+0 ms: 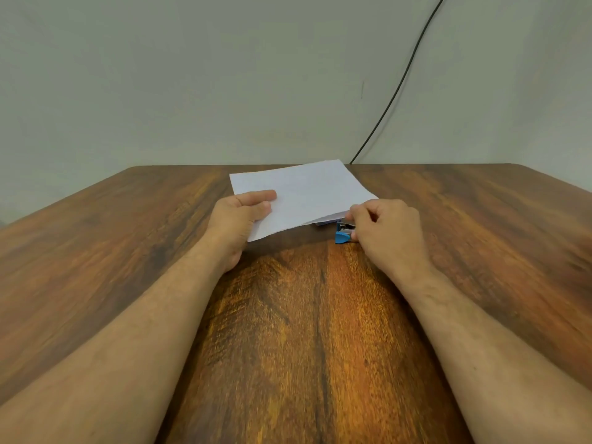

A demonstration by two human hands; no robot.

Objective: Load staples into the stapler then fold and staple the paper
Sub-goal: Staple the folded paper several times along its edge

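Left hand (245,216) pinches the near-left edge of the folded white paper sheet (304,195), lifted just off the brown wood-grain worktop (288,331). Right hand (384,229) grips the small blue-and-metal stapler (344,233) at the paper's near-right corner, with bare wood on both sides.

**deskwatcher:** So what kind of place is this? Looks like a plain room at a home or small office, can't really tell which.

**grainfan:** Agreed. There's a wood-grain table (288,315) with rounded corners pushed up against a bare, pale greenish wall (192,75). A thin black cable (400,88) runs down the wall and drops behind the table's far edge. The folded white paper (307,190) and a small blue stapler (343,236) hint at desk work.
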